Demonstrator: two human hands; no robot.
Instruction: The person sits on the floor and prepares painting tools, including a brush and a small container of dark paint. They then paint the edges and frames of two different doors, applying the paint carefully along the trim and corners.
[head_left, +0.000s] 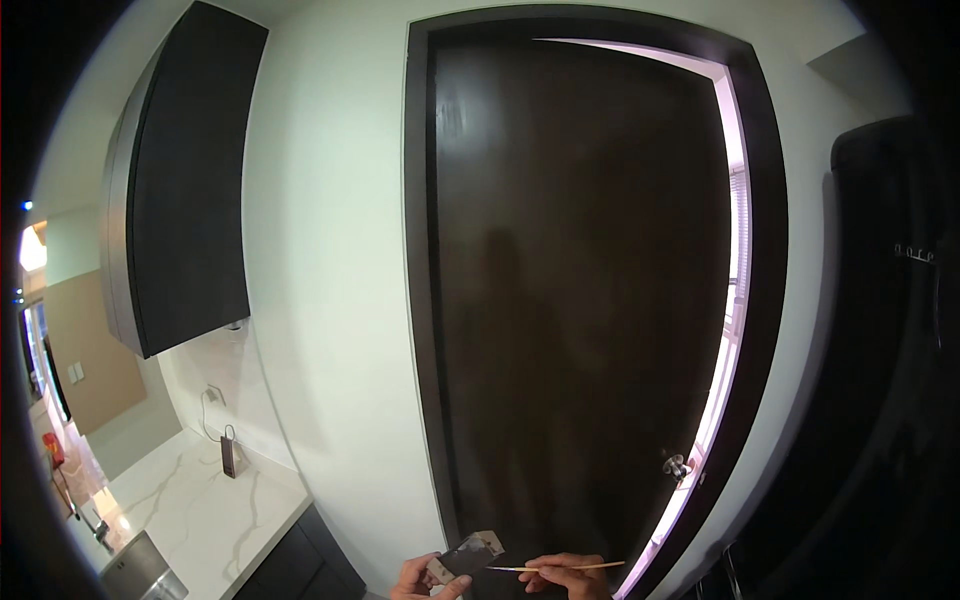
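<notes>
At the lower edge, my left hand (422,578) grips a small block (466,558) with a dark face and pale ends, held at a tilt. Its thumb lies along the near side. Just to the right, my right hand (568,576) pinches a thin paintbrush (607,565) with a light wooden handle. The brush lies nearly level, its tip pointing left at the block's right side. Whether the tip touches the block I cannot tell.
A dark door (580,250) stands slightly ajar ahead, with a round metal knob (677,466). On the left is a white marbled counter (190,510) bearing a small dark plugged-in device (229,458), under a dark wall cabinet (195,190). A tall black appliance (880,300) stands right.
</notes>
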